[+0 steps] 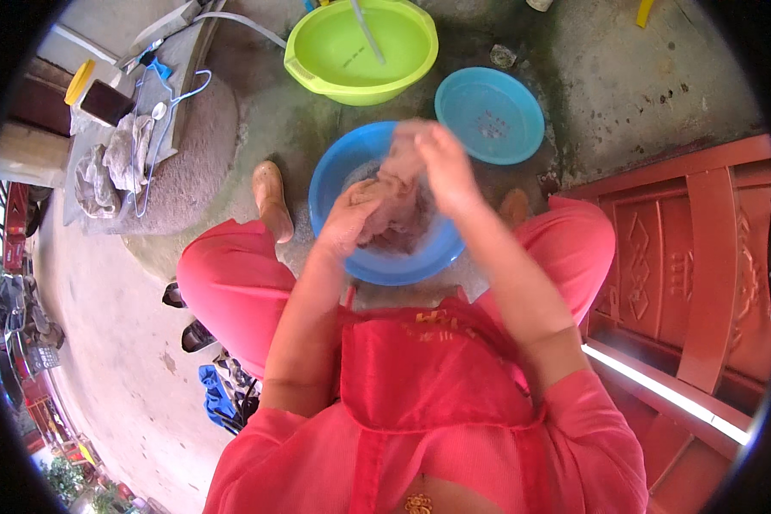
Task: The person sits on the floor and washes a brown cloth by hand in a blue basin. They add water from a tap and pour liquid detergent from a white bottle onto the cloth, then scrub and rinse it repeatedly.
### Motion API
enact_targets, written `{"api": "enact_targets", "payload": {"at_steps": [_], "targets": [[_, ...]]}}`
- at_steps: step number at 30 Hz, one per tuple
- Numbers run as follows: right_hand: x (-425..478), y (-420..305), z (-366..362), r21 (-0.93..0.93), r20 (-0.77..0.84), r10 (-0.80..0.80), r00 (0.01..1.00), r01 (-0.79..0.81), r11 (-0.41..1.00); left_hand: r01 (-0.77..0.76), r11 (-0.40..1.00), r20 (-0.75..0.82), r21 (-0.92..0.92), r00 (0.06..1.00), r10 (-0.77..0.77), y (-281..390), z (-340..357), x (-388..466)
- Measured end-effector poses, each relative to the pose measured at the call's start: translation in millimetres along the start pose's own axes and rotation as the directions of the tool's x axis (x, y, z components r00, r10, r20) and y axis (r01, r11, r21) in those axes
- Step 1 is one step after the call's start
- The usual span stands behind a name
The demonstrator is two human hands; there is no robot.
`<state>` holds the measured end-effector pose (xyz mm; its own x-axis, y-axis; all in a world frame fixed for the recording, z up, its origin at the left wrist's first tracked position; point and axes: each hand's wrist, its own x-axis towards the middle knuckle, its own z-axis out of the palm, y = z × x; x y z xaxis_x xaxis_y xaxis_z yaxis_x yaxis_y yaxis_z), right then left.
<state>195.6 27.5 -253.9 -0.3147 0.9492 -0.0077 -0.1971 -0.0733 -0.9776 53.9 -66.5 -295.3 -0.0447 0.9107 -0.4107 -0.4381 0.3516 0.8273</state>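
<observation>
A wet brownish-pink cloth (395,221) hangs between my hands into a blue plastic basin (323,193) on the floor in front of me. On the basin's left side, my left hand (354,215) grips a fold of it. Higher up and to the right, my right hand (446,170) is blurred by motion, with its fingers around the cloth's upper end. Some of the cloth lies low in the basin, where motion blur hides its outline. How much water is around it, I cannot tell.
Beyond stands a lime-green tub (302,70) of water with a hose (367,32) in it. A smaller turquoise basin (488,148) holds water at the right. Leftward, a stone slab (180,128) bears a phone (107,103), hangers and rags. Red door panels (707,270) stand at right.
</observation>
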Motion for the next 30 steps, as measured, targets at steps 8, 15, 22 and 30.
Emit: {"api": "enact_targets", "payload": {"at_steps": [8,15,22,30], "targets": [[-93,50,54,-0.46,0.286,-0.091,0.954,0.22,0.86,0.081,0.809,0.183,-0.582,0.982,0.033,-65,3,25],[-30,108,6,-0.867,-0.037,0.083,0.996,-0.074,0.493,-0.259,0.965,-0.147,-0.047,0.957,0.249,-146,-18,55],[-55,113,28,-0.754,0.06,-0.085,0.995,0.101,0.649,0.059,0.555,0.059,-0.83,0.998,-0.017,-110,-6,55],[-1,166,-91,-0.52,-0.179,0.49,0.853,-0.505,0.689,0.19,0.897,-0.085,-0.398,0.966,-0.243,-78,33,30]]}}
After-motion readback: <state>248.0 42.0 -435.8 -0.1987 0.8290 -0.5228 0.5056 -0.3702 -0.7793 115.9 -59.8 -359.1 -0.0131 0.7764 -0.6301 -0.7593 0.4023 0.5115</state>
